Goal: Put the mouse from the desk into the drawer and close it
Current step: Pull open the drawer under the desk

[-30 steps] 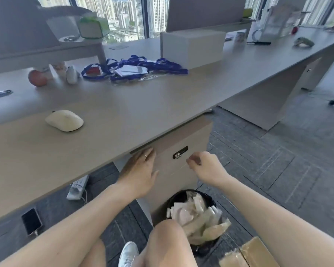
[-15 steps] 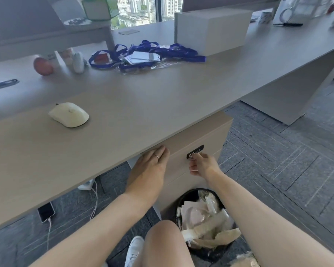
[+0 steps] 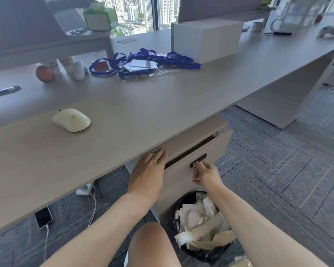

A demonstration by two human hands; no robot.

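Note:
A cream-white mouse point(image 3: 71, 120) lies on the wooden desk point(image 3: 123, 120), left of centre, untouched. Below the desk's front edge the top drawer point(image 3: 210, 149) of a cabinet stands pulled out a little, with a dark gap along its top. My right hand point(image 3: 205, 173) pinches a small metal key or ring at the drawer's black lock plate point(image 3: 198, 160). My left hand point(image 3: 148, 171) lies flat against the cabinet's left side, its fingertips at the drawer's top corner under the desk edge, holding nothing.
A black waste bin point(image 3: 202, 226) full of paper stands in front of the cabinet, by my knee point(image 3: 152, 245). Blue lanyards point(image 3: 143, 62), a white box point(image 3: 206, 38), an apple point(image 3: 45, 73) and small bottles sit farther back. A phone point(image 3: 43, 217) and cable lie on the floor.
My right hand went up to the lock plate and took hold of the key there. The drawer has come out a crack. My left hand stayed on the cabinet's side.

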